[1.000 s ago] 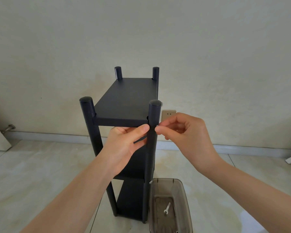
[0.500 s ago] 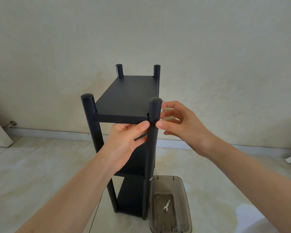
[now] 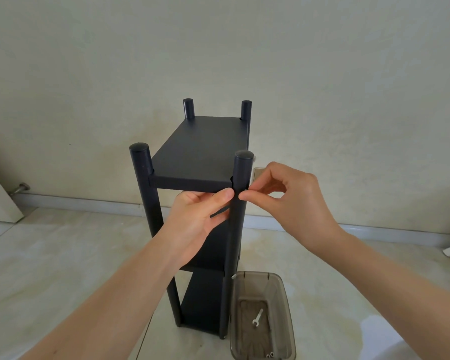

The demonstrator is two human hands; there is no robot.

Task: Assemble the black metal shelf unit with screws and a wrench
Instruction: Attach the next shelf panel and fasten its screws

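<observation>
A black shelf unit [image 3: 200, 149] stands upright on the tiled floor [image 3: 50, 255] near the wall, three shelves already on its four posts. At the near right post [image 3: 240, 183], just under the top shelf, the right hand [image 3: 291, 201] pinches thumb and forefinger together on what looks like a small screw [image 3: 246, 189], too small to make out clearly. The left hand [image 3: 200, 222] reaches under the top shelf, thumb pressed against the post; whether its hidden fingers grip anything cannot be told.

On the floor, touching the post's foot on its right, a clear plastic bin [image 3: 286, 307] holds the small wrench [image 3: 257, 317] and a few spare bits of hardware [image 3: 269, 355].

The risks look plain: a screw started crooked could cross-thread, and one slipping from the fingertips could bounce across the tiles. A sideways push on the tall, narrow frame could rock it or knock the bin.
</observation>
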